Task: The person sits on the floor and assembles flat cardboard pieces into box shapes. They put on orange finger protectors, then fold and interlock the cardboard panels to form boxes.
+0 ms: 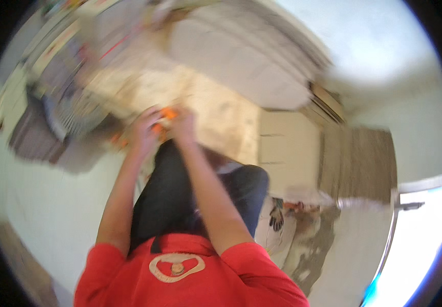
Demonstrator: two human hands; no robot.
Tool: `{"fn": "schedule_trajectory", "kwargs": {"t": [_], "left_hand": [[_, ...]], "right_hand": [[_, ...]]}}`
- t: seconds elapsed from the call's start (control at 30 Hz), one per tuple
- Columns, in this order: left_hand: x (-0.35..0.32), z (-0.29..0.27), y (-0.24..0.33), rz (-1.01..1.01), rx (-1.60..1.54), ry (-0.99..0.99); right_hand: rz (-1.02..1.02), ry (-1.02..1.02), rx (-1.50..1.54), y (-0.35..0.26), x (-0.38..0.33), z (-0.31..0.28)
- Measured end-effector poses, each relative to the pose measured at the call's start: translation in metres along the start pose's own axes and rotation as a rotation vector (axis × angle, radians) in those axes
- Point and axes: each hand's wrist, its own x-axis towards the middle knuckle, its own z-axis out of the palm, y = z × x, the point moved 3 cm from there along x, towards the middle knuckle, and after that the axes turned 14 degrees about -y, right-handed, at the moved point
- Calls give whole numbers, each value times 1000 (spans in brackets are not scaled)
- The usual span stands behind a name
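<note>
My left hand (146, 126) and my right hand (184, 124) are close together in front of my knees, both closed around small bright orange pieces (168, 113). One orange piece shows at the top between the fingers, and more orange shows lower between the hands. Motion blur hides what kind of thing it is and whether it is one piece or several. Just left of my left hand, more orange bits (120, 139) lie blurred on a dark surface.
A round fan-like grille (80, 115) stands to the left beside a brown box (39, 130). A pale work surface (221, 115) spreads beyond my hands. Large pale stacked boards (241, 61) lie past it. A white cabinet (288, 151) and a dark glove (276, 219) are to the right.
</note>
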Motion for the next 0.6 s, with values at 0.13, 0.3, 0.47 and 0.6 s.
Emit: {"fn": "schedule_trajectory", "kwargs": {"t": [0.13,0.3,0.47,0.6], "left_hand": [[3,-14,10,50,352,-153],[12,-20,54,-200,69,-464],[-16,-14,44,-240,-1353,-346],[-33,1,64,-86,-1488,-169]], "right_hand": [[21,66,227,-17,8,16],[19,74,267,-15,-13,-5],[-46,20,357,-19,-23,3],[-64,-33,181,-33,-25,-3]]}}
